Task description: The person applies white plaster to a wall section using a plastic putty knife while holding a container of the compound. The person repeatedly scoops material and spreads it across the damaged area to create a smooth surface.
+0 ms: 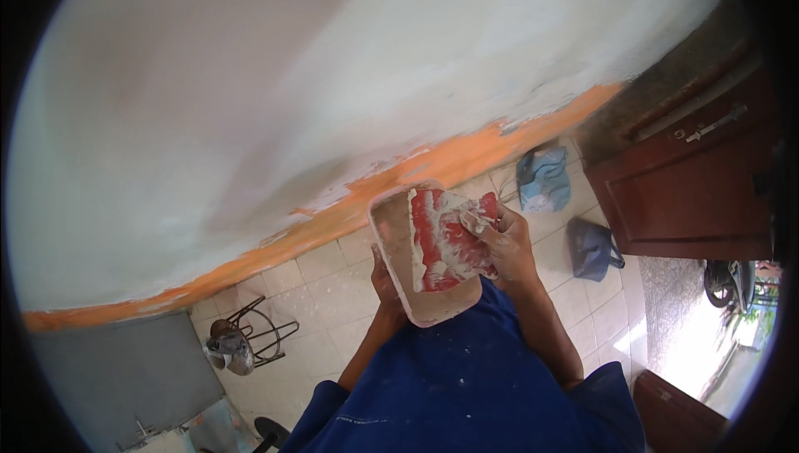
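My left hand [386, 280] is wrapped round the left side of a shallow rectangular tray [389, 218], its fingers partly hidden beneath. Pale filler coats the tray's inside and rim. In my right hand [508, 241] I grip a wide red putty knife [441, 236], smeared with whitish filler. Its straight edge lies over the tray; whether it touches the tray's bottom I cannot tell. Ahead of both hands rises a wall [250, 78] with a whitish coat and a bare orange strip [474, 153] along its foot.
A metal-framed stool [241, 345] with things on its seat stands at lower left, near a grey panel [116, 370]. On the tiled floor [349, 266] to the right lie a light-blue bag [543, 180] and a dark-blue bag [593, 249]. A brown door [691, 170] stands open beside a motorcycle [728, 285].
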A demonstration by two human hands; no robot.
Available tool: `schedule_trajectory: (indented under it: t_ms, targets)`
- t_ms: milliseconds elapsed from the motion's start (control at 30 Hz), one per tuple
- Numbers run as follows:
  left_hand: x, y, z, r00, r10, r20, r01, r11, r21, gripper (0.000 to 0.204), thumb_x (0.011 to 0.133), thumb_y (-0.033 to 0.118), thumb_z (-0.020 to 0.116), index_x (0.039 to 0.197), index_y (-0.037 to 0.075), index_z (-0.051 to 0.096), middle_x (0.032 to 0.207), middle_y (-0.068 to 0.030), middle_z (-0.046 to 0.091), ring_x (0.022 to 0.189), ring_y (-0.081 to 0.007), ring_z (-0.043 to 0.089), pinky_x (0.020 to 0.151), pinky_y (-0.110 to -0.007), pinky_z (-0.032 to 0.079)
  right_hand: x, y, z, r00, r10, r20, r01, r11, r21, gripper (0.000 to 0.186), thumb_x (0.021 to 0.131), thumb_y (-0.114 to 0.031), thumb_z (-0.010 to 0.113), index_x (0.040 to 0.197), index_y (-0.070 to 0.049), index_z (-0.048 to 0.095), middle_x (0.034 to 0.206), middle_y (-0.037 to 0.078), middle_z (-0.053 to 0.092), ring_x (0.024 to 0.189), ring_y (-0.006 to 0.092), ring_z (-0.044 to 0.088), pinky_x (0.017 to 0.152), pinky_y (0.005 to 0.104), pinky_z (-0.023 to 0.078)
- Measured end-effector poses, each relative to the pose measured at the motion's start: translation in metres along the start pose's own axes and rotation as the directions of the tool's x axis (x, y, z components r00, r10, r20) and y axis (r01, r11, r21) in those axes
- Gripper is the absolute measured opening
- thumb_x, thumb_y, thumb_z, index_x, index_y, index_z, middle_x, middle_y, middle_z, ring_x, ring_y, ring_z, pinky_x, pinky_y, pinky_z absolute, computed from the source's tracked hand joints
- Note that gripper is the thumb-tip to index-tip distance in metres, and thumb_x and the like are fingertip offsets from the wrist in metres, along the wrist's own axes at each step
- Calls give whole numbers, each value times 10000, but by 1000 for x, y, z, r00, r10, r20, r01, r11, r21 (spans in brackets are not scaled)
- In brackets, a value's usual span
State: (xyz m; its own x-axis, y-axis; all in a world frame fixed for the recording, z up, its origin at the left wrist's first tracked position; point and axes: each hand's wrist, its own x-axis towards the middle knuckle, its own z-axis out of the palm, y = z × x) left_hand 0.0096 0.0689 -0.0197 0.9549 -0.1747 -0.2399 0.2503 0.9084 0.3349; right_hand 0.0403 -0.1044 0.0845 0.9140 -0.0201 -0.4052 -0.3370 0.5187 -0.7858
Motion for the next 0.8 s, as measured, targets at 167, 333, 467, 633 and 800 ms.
schedule_trajectory:
  t_ms: [167,333,467,633,800]
  targets:
    - [4,-5,6,995,-54,-78,50,997,-51,584,979,481,304,1344,37,404,1291,-141,505,1170,-291,492,1030,-437,375,-4,4,-11,991,134,22,-136,975,174,264,866,-87,623,1072,70,570,969,132,656,815,172,657,730,296,556]
    - [9,-8,2,993,-69,-91,63,996,-68,600,975,493,296,1368,45,370,1335,-154,466,1212,-319,458,1052,-456,350,-3,15,-23,978,195,69,-206,929,308,273,856,-63,620,1100,47,564,1016,126,652,877,192,656,794,319,547]
    - [9,-7,6,997,-28,-65,25,999,-45,612,970,505,299,1380,53,352,1351,-153,450,1221,-328,450,1055,-464,346,-3,25,-36,968,174,180,-220,934,280,322,829,3,619,1137,48,533,1036,128,632,905,208,647,817,337,544]
    - [13,-3,15,999,19,34,-22,996,84,595,962,514,322,1370,84,372,1339,-154,458,1217,-334,458,1035,-491,366,-1,27,-29,982,119,143,-170,888,428,361,831,43,582,1181,31,495,1077,116,603,965,212,617,865,352,520]
    - [23,0,-4,984,-61,170,88,984,-156,575,953,532,338,1327,104,427,1270,-135,521,1154,-327,515,988,-495,416,3,18,-14,995,51,88,-90,843,530,348,831,31,576,1174,2,525,1058,87,626,990,218,613,900,365,499]
